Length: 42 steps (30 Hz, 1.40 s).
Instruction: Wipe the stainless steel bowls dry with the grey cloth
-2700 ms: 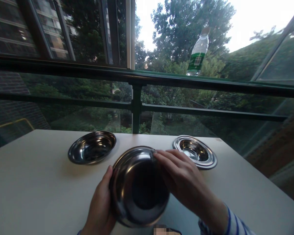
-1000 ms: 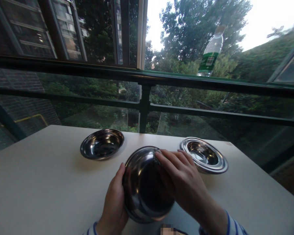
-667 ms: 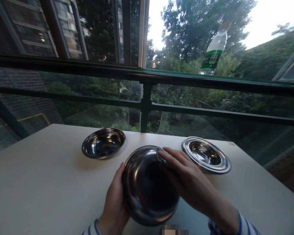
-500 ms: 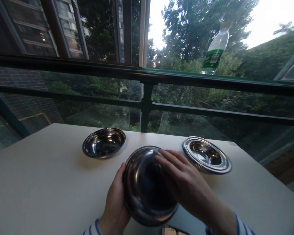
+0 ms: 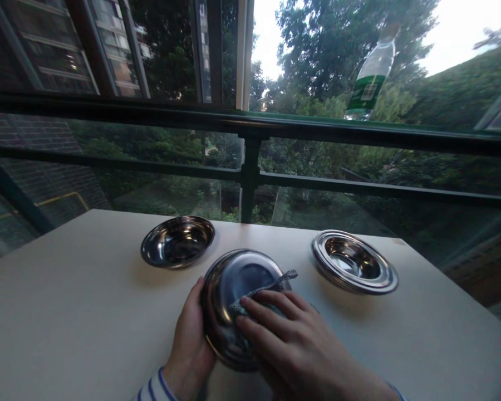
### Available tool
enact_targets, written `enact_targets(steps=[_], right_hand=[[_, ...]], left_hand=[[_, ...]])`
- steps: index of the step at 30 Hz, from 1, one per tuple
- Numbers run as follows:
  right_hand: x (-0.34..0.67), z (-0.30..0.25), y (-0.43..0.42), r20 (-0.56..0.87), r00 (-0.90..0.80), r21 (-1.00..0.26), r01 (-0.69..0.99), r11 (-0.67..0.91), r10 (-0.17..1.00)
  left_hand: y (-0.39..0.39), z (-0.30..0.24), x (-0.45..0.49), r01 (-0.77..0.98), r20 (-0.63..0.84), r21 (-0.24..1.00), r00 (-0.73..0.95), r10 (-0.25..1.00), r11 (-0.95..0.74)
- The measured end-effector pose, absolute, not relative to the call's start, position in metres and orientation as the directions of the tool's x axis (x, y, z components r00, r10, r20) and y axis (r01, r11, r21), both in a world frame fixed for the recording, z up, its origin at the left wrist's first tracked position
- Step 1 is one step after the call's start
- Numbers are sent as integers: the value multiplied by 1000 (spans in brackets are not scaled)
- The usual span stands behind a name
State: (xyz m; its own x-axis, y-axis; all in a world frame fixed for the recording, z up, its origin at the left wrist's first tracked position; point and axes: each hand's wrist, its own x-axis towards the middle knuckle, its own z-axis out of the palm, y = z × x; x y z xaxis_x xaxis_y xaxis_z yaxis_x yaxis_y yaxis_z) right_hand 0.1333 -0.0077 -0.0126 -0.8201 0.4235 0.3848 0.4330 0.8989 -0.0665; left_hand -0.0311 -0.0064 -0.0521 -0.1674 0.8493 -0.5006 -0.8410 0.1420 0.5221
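Observation:
My left hand (image 5: 188, 340) grips the left rim of a steel bowl (image 5: 227, 289) that is tilted up on the white table (image 5: 67, 312), its outer side toward me. My right hand (image 5: 288, 345) lies on the bowl's near side, fingers closed flat on a grey cloth (image 5: 271, 287) pressed against the metal. A corner of the cloth sticks out past the fingertips. A second steel bowl (image 5: 177, 241) rests upright to the far left. A stack of steel bowls (image 5: 354, 267) sits to the far right.
A dark metal railing (image 5: 250, 128) with glass panels runs behind the table's far edge. A clear plastic bottle with a green label (image 5: 371, 78) stands on the rail at the upper right. Trees and buildings lie beyond.
My right hand has slid from the bowl's upper right rim down over its near face, and the grey cloth now shows under the fingers. The left hand keeps its hold.

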Motion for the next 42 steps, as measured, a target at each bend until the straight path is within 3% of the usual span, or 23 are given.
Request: enact_targets(steps=[7,13,19,36,42], right_hand=[[145,-11,2,516,-674,11,622,783,528],[138,-10,-5,475,-771,40,502,864,425],[146,-8,6,537,-657,48,650,759,529],[148,-8,8,508,-666,58,659,750,546],[148,-10,8,522,-679,73,638,766,516]], left_hand=[[-7,-49,-29,-833,-506,542,-219,834,111],[-10,-50,-27,-825,-452,550,-158,878,134],[-12,-49,-24,-805,-450,584,-215,867,103],[-13,-43,-25,-802,-461,589,-233,857,99],[-14,-50,-25,-817,-439,563,-169,883,124]])
